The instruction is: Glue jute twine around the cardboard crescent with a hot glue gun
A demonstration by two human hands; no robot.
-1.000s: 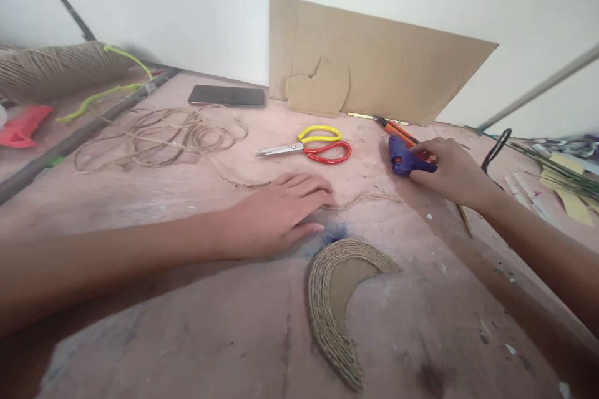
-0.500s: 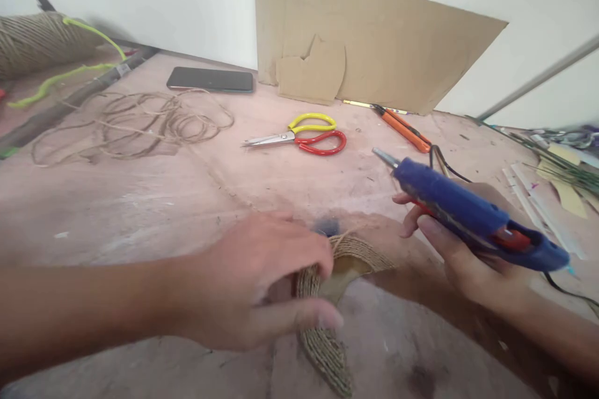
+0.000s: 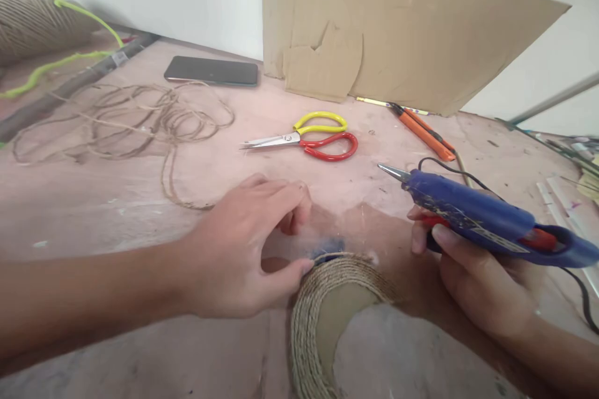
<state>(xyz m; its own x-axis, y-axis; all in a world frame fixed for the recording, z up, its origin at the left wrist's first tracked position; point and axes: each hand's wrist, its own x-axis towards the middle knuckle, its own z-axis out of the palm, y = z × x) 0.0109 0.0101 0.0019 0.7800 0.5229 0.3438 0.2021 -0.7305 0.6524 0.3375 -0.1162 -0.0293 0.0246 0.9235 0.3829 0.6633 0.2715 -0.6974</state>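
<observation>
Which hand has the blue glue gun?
The right hand. It grips the glue gun, while the left hand has no gun and is beside the crescent.

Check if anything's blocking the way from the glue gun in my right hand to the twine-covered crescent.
No obstacle is visible between the glue gun and the crescent. Your left hand is off to the side, its thumb at the crescent's upper-left edge.

Hands: 2, one left hand (image 3: 241,243), one right hand (image 3: 489,283). Glue gun (image 3: 472,209): 1. Crescent (image 3: 306,330): 1. Scissors (image 3: 290,139): 1 pair. Phone (image 3: 211,71): 1. Cutter (image 3: 425,134): 1. Cardboard pieces: 2, big sheet (image 3: 421,25) plus small cutout (image 3: 322,68). Twine roll (image 3: 42,25): 1. Twine tangle (image 3: 180,123): 1. Neon cord (image 3: 49,67): 2 lengths showing, can't tell if joined.
</observation>
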